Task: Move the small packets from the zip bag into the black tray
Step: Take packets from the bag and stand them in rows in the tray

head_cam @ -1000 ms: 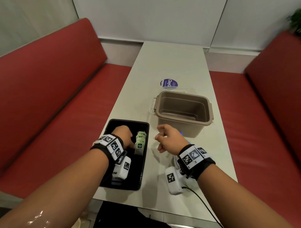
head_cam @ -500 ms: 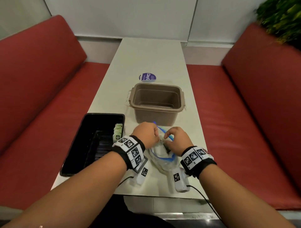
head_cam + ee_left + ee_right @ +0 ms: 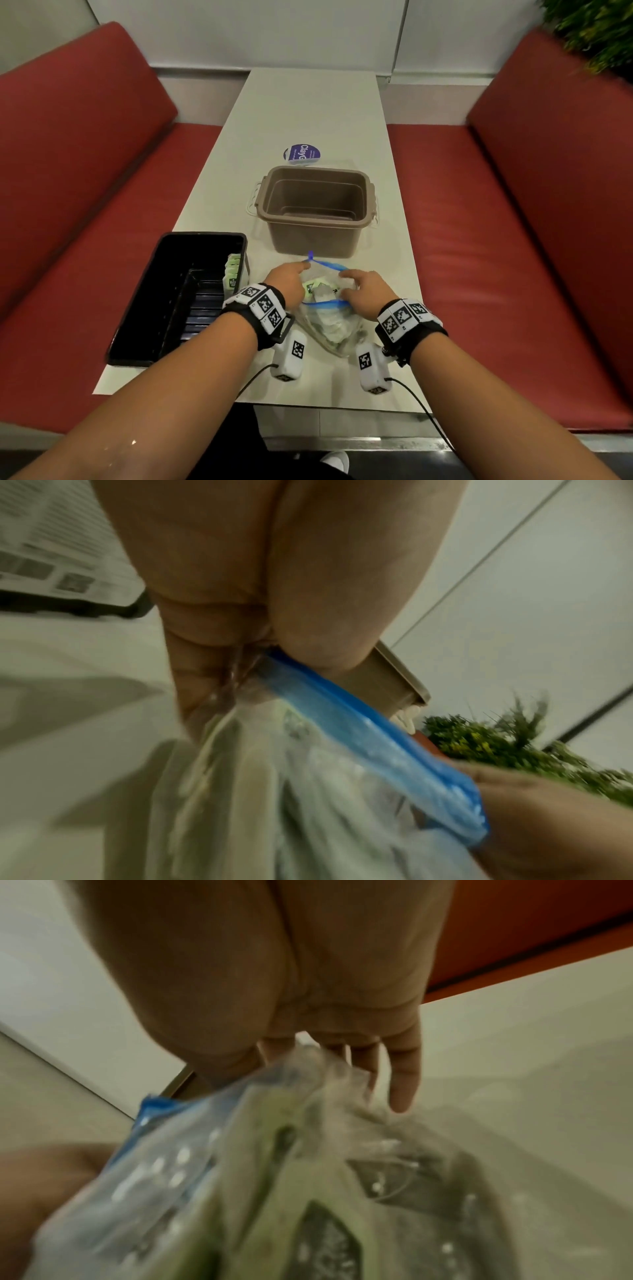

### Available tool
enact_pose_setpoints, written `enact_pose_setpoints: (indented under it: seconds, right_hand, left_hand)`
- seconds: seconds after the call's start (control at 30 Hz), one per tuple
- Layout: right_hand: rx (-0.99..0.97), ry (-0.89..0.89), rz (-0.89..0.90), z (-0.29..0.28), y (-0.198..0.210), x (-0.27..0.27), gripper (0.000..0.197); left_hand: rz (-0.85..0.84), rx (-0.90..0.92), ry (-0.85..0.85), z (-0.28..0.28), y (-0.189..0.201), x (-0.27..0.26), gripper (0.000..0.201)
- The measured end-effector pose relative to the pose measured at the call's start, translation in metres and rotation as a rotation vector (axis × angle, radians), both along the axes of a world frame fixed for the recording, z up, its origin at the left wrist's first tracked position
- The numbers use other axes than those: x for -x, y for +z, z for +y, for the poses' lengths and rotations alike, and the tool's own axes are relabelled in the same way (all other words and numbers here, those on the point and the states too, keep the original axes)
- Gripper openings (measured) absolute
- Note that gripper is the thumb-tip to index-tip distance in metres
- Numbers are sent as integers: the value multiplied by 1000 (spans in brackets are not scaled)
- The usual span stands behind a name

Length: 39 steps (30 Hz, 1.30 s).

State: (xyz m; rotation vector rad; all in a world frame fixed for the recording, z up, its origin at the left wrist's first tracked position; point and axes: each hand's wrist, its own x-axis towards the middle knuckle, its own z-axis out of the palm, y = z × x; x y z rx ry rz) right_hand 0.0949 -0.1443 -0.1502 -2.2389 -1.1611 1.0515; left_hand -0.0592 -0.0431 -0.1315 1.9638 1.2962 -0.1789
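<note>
The left hand [image 3: 286, 286] pinches the zip bag [image 3: 330, 315] by its blue rim, just right of the black tray [image 3: 171, 294]; the right hand [image 3: 364, 291], fingers curled, reaches among the packets [image 3: 317, 289]. Best hold the mouth wide and lift one out cleanly.

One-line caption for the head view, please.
Both hands, left hand and right hand, hold open the zip bag beside the black tray.

- Red padded benches [image 3: 85, 171] are flanking a long pale table [image 3: 308, 113] on both sides.
- White wall panels [image 3: 239, 31] are running behind.
- A green plant [image 3: 596, 31] is showing at the upper right.
</note>
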Motion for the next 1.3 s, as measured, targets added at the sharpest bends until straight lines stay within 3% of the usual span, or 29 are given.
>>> enact_pose_setpoints:
  seconds: [0.1,0.23,0.47,0.57,0.7,0.87,1.07,1.23,1.3]
  right_hand:
    - [111,-23,46,-8,-8,-6,52]
    - [173,-80,216,-15,-3,-2,47]
    - [-122,-124,290,-17,-2,-10,60]
    - [-253,-166,368,-24,-5,-9,60]
    - [-308,-103,392,-35,-16,-3,67]
    - [-283,68,80,-46,-27,0,69]
    - [-182,13,-48,-37,-28,-1,61]
    - [-208,44,-154,-29,-11,-4,53]
    - [-230,31,-208,-28,-4,-2,47]
  left_hand:
    - [-5,263,100,-6,0,4,62]
    - [-149,586,277,-17,4,6,71]
    - [-378,529,292,-15,-5,10,105]
    - [-397,455,254,-15,-2,10,105]
    - [-226,246,153,-20,-3,12,108]
    - [-21,29,38,-27,-8,18,103]
    - [190,-212,-78,-29,2,14,89]
    - [154,-511,-150,-29,18,11,75]
    - [91,-610,-240,-29,20,7,61]
